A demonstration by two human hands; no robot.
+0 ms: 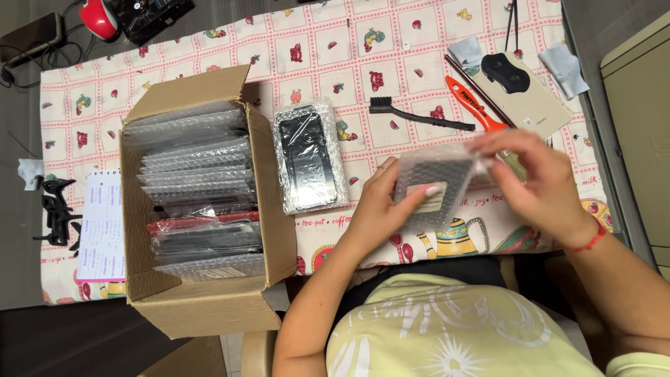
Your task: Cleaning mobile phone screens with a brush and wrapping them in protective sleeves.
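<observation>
Both hands are gripping a bubble-wrapped packet (434,185) above the table's (391,42) near edge: the left hand (380,206) is clasping its left side, the right hand (537,183) is pinching its right end. Just left, another wrapped packet (309,155) is lying beside an open cardboard box (202,307) filled with more.

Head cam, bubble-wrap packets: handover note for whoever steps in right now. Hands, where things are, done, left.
Left hand: grips the bubble-wrapped packet from its left side, thumb on its face.
Right hand: at the packet's right end, fingers on the wrap; blurred.
Cardboard box: open at left, filled with a row of wrapped packets.
Done: one wrapped packet with a dark flat panel lies on the tablecloth beside the box.
Left: the packet in hand still wrapped; box still full.
</observation>
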